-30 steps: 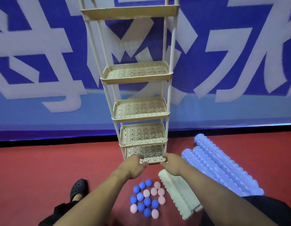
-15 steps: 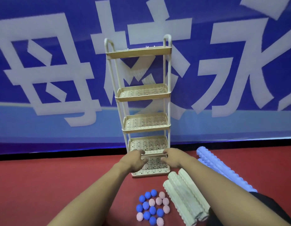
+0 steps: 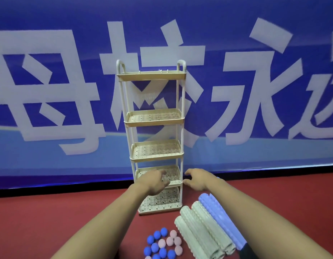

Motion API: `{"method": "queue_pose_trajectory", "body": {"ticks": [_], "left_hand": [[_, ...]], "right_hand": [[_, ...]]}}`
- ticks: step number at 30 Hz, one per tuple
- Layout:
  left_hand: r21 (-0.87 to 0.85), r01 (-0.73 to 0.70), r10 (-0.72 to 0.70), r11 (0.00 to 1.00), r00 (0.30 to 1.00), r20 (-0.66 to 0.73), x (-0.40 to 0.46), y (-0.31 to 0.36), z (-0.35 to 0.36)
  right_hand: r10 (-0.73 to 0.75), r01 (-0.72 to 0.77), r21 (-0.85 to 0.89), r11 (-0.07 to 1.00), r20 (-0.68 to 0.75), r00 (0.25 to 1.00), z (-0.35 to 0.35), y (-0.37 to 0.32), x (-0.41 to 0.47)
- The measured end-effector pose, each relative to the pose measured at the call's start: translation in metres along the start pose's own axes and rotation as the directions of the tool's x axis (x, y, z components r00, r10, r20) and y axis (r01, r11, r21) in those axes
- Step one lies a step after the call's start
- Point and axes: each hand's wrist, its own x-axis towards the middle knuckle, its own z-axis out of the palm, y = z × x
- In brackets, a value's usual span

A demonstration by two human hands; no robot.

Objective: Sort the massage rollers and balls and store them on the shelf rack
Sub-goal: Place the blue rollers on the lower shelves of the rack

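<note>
Fingers loosely spread, holding nothing: left hand [image 3: 154,181] before the shelf rack [image 3: 158,141], right hand [image 3: 196,179] just beside its right post | rollers [image 3: 205,232] below the right hand, long axes running toward the person | balls [image 3: 162,244] between the forearms

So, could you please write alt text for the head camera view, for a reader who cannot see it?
Two open hands, left and right, reach toward an empty five-tier beige plastic shelf rack on a red floor. In front lie blue and pink spiky massage balls, cream ridged foam rollers and a lavender one.
</note>
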Motion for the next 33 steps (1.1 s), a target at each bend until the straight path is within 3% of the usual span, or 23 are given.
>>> {"method": "queue_pose_trajectory", "body": {"ticks": [8, 15, 22, 27, 33], "left_hand": [[0.062, -0.035, 0.036, 0.997, 0.999, -0.012, 0.027, -0.013, 0.015], [0.079, -0.086, 0.082, 0.993, 0.995, 0.051, 0.071, 0.014, 0.075], [0.032, -0.103, 0.100, 0.994, 0.992, 0.072, 0.153, 0.056, 0.167], [0.025, -0.155, 0.151, 0.988, 0.980, 0.127, 0.222, 0.089, 0.234], [0.052, -0.185, 0.169, 0.981, 0.959, 0.228, 0.292, 0.115, 0.309]], "right_hand": [[0.081, -0.082, 0.045, 0.996, 0.020, 0.996, 0.017, 0.033, 0.014], [0.145, -0.147, 0.135, 0.980, 0.028, 0.989, 0.062, 0.105, 0.040], [0.179, -0.174, 0.238, 0.956, 0.004, 0.984, 0.113, 0.216, 0.087], [0.371, -0.383, 0.292, 0.876, 0.099, 0.923, 0.159, 0.318, 0.114], [0.517, -0.545, 0.209, 0.812, 0.175, 0.838, 0.216, 0.429, 0.135]]}}
